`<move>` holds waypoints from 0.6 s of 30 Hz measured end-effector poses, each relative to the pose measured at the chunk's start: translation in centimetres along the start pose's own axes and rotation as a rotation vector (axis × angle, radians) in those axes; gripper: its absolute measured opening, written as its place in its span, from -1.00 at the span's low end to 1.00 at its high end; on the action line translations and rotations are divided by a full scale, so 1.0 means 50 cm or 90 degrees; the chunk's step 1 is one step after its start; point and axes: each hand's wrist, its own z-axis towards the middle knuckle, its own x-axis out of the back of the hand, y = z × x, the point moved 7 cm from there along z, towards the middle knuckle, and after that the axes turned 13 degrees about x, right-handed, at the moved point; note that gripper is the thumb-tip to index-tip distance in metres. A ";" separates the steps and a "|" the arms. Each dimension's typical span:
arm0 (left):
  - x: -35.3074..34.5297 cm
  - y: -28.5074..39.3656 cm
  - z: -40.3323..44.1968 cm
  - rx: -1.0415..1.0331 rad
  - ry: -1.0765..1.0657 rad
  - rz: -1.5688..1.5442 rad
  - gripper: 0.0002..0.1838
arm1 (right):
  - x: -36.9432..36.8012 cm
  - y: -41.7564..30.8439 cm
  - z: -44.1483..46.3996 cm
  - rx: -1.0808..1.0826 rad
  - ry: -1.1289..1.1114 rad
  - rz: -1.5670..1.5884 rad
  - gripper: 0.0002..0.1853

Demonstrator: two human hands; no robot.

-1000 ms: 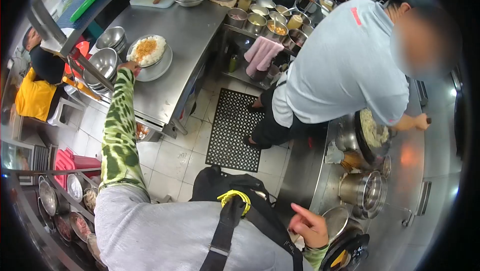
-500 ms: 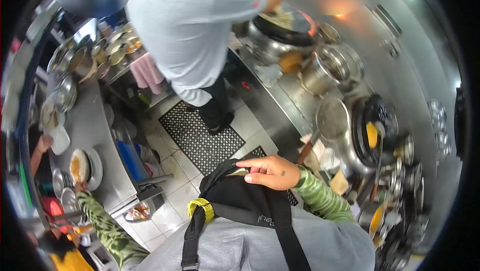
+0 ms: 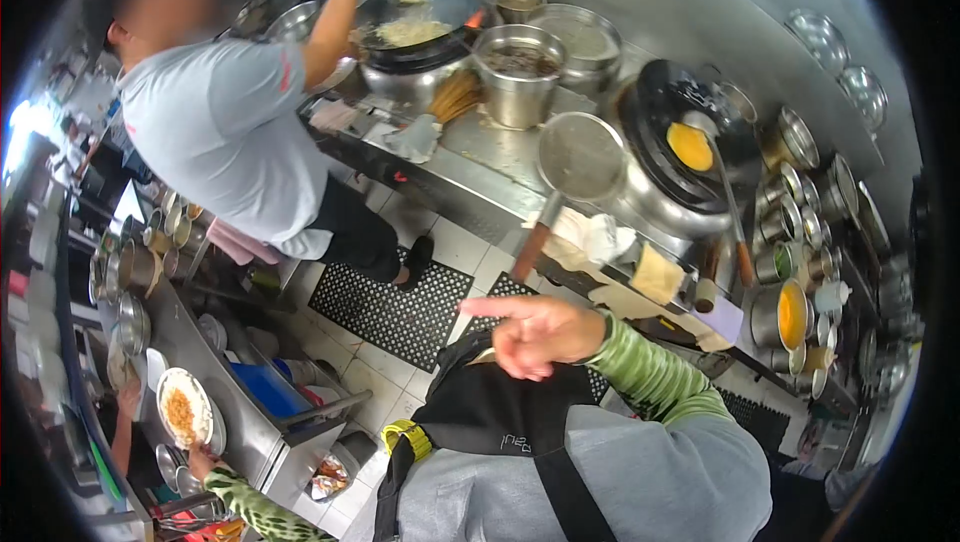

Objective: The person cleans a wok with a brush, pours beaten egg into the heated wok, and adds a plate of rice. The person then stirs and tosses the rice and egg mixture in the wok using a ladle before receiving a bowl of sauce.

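Note:
At the lower left, my left hand (image 3: 203,462) grips the near rim of a white plate of food (image 3: 186,404), with an orange-brown heap in its middle. The plate is over the steel counter, and its underside is hidden. My right hand (image 3: 540,335) is in front of my chest, above the black strap bag (image 3: 500,397). Its index finger points left while the other fingers curl loosely, and nothing is in it. Beyond it lies a strainer (image 3: 582,155) with a wooden handle, beside a wok (image 3: 665,122) holding a ladle of yellow liquid (image 3: 690,146).
A co-worker (image 3: 225,132) stands at a wok of pale food (image 3: 412,34). A steel pot (image 3: 520,82) of dark liquid is on the range. Metal bowls and a pot of yellow liquid (image 3: 792,317) are at right. A rubber mat (image 3: 390,307) covers part of the floor.
My view has turned toward the range. My right hand has gone from flat fingers to a pointing index finger. The plate in my left hand appears shifted and more tilted. The co-worker's arm is raised.

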 end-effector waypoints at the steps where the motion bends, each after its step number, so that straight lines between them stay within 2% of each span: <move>1: -0.025 -0.023 -0.027 -0.005 -0.023 0.006 -0.83 | -0.006 -0.033 -0.045 0.016 -0.043 -0.012 -0.36; 2: -0.055 -0.051 -0.064 -0.008 -0.053 0.016 -0.83 | -0.009 -0.054 -0.092 0.029 -0.083 -0.022 -0.39; 4: -0.128 -0.116 -0.149 -0.009 -0.128 0.036 -0.82 | 0.013 -0.063 -0.170 0.019 -0.162 -0.456 -0.45; 5: -0.166 -0.154 -0.191 -0.005 -0.173 0.046 -0.82 | 0.034 -0.068 -0.216 -0.070 -0.098 -0.606 -0.49; 8: -0.332 -0.271 -0.369 0.031 -0.283 0.117 -0.87 | 0.031 -0.092 -0.339 0.033 -0.040 -0.490 -0.48; 9: -0.396 -0.302 -0.463 0.051 -0.311 0.143 -0.90 | -0.010 -0.128 -0.371 -0.021 -0.128 -0.484 -0.47; 10: -0.459 -0.337 -0.564 0.075 -0.342 0.163 -0.93 | -0.031 -0.135 -0.399 0.090 -0.167 -0.365 -0.47; 12: -0.563 -0.406 -0.751 0.115 -0.393 0.188 -0.98 | -0.037 -0.163 -0.443 0.053 -0.220 -0.408 -0.46; 13: -0.606 -0.437 -0.835 0.125 -0.411 0.191 -0.97 | -0.016 -0.174 -0.462 0.097 -0.167 -0.483 -0.47; 14: -0.641 -0.458 -0.897 0.124 -0.430 0.181 -0.95 | 0.007 -0.192 -0.479 0.084 -0.063 -0.548 -0.46; 16: -0.713 -0.479 -1.046 0.116 -0.498 0.191 -0.90 | 0.032 -0.235 -0.514 0.069 0.075 -0.535 -0.44; 17: -0.743 -0.477 -1.100 0.117 -0.532 0.213 -0.89 | 0.015 -0.255 -0.528 0.016 0.023 -0.540 -0.49; 18: -0.782 -0.492 -1.146 0.125 -0.578 0.249 -0.88 | 0.002 -0.268 -0.542 0.080 -0.049 -0.463 -0.47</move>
